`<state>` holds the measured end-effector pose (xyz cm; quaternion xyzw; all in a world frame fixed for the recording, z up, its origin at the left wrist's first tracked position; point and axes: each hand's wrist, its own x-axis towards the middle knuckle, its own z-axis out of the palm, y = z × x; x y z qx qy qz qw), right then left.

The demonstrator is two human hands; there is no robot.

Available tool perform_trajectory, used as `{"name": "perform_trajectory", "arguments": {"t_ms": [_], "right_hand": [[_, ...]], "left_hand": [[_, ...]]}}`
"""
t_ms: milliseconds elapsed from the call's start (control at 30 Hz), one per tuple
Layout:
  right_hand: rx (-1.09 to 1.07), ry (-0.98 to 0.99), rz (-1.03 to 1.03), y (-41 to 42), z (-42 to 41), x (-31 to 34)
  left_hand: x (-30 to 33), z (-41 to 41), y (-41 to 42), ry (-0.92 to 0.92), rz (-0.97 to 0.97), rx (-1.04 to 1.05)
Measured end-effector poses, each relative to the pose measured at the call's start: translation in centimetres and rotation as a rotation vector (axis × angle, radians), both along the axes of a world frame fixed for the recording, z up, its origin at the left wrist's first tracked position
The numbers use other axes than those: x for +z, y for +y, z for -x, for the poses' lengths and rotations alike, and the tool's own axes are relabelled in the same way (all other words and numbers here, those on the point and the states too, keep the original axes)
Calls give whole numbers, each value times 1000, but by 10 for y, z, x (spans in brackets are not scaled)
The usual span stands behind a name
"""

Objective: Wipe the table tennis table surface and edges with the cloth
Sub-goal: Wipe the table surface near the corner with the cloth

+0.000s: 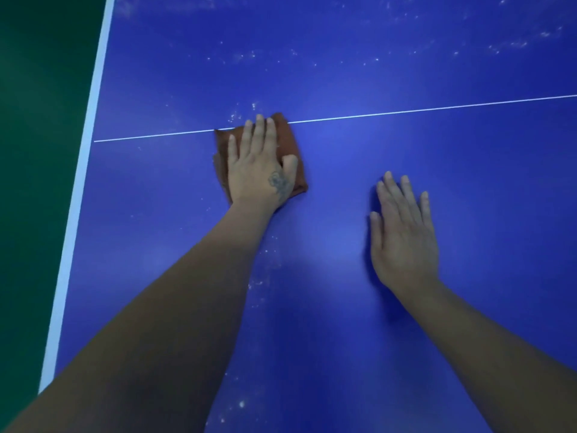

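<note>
The left hand (259,170) presses the brown cloth (295,151) flat, fingers (260,132) straight and close together. The right hand (402,232) rests open on the blue counter (437,151). Dust specks (515,45) remain beyond the fingertips; the white edge (78,189) looks unwiped, so much remains.

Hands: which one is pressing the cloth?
The left hand, flat on the brown cloth at the thin white line; the right hand lies on bare table.
</note>
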<state>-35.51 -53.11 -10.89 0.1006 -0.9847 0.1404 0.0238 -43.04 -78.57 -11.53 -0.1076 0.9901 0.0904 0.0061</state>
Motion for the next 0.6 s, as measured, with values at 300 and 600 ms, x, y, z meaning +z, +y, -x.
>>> {"name": "perform_trajectory", "arguments": {"t_ms": [300, 600], "right_hand": [[62, -63, -80, -71, 9, -7], [48, -30, -83, -74, 10, -6]], "left_hand": [[4, -24, -13, 41, 25, -32], [-1, 1, 24, 98, 28, -280]]}}
